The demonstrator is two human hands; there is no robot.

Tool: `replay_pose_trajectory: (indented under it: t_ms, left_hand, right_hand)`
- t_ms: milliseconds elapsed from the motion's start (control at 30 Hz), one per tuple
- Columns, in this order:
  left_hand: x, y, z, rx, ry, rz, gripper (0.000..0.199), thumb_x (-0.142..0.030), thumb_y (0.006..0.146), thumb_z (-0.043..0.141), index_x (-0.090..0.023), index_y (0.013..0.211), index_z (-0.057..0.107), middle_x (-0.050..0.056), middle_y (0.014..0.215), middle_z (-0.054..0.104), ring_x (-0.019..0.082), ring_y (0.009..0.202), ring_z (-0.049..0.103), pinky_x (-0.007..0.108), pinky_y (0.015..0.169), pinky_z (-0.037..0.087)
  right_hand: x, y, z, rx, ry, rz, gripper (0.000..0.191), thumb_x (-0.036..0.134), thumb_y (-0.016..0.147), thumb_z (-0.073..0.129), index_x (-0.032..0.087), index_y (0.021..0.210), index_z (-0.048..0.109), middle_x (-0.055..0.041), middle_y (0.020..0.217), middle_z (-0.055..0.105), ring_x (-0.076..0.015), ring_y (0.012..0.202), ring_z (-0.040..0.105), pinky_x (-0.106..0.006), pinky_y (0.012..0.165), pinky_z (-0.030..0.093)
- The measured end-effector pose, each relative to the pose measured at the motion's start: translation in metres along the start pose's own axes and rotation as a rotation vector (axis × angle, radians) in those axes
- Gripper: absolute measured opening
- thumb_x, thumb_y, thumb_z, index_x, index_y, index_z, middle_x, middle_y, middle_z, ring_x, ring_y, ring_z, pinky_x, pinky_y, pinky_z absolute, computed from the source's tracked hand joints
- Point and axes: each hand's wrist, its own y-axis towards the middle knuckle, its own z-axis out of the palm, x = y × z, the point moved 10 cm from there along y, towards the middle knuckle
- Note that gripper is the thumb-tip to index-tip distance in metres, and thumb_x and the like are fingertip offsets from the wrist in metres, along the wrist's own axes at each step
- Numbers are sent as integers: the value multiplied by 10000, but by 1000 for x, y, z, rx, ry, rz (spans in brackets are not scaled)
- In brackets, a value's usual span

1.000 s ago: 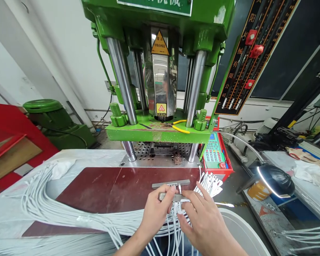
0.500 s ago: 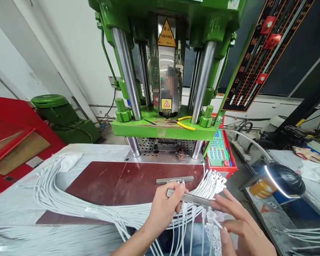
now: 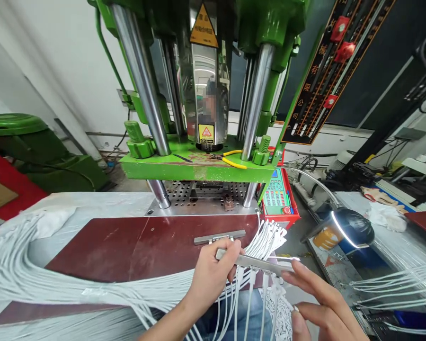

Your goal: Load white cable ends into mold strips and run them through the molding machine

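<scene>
On the left, the white cable bundle (image 3: 120,290) sweeps across the red-brown board (image 3: 120,251); its weight could drag on the work, so enough slack should be left towards the hands. A loose metal bar (image 3: 220,236) lies on the board just beyond the left hand (image 3: 215,267), best left out of the way of the knuckles. That hand grips the held metal bar (image 3: 257,263) near its left end, thumb against forefinger; a firm, steady pinch there would serve well, since the bar slopes down to the right and may twist under load. Along its lower edge, hanging cables (image 3: 250,296) drop over the person's lap, set apart from one another; even spacing and straight leads should stop neighbours crossing. Behind the bar, a fan of white connector ends (image 3: 273,234) rests at the board's right edge, where a sleeve could snag it. Farthest right, the right hand (image 3: 324,300) has fingertips at the bar's far end, while thumb and another finger seem closed on a small white tip (image 3: 295,309); a light touch, square to the bar, looks safest.
</scene>
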Motion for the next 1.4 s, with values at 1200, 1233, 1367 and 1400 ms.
replay_pose_trajectory:
  t_ms: [1200,1233,1367,1400]
  left_hand:
    - [22,-5,-53,-210,-166,-66,353,-490,778,638,-147,691,635,-67,387,344,99,442,338,226,494,341]
    - [21,-5,-53,-212,-160,-49,350,-487,782,632,-149,688,633,-67,384,348,97,439,340,222,492,341]
    - [20,-4,-59,-210,-103,-2,346,-478,815,599,-149,720,642,-64,375,378,90,437,342,208,488,328]
    - [20,-4,-60,-208,-83,3,350,-480,823,590,-148,726,644,-64,375,380,90,439,340,208,489,326]
  right_hand:
    - [-181,30,209,662,-372,442,321,384,898,581,136,1098,610,-132,1033,683,-242,954,654,-283,776,472]
    - [-186,31,221,689,-387,446,289,377,896,585,134,1047,628,-135,1001,691,-245,956,656,-282,776,471]
    - [-190,29,246,739,-426,436,172,310,905,573,153,921,640,-118,941,702,-235,916,670,-274,759,471]
    - [-189,30,247,728,-435,430,179,308,912,562,150,965,626,-124,964,696,-236,916,670,-277,759,471]
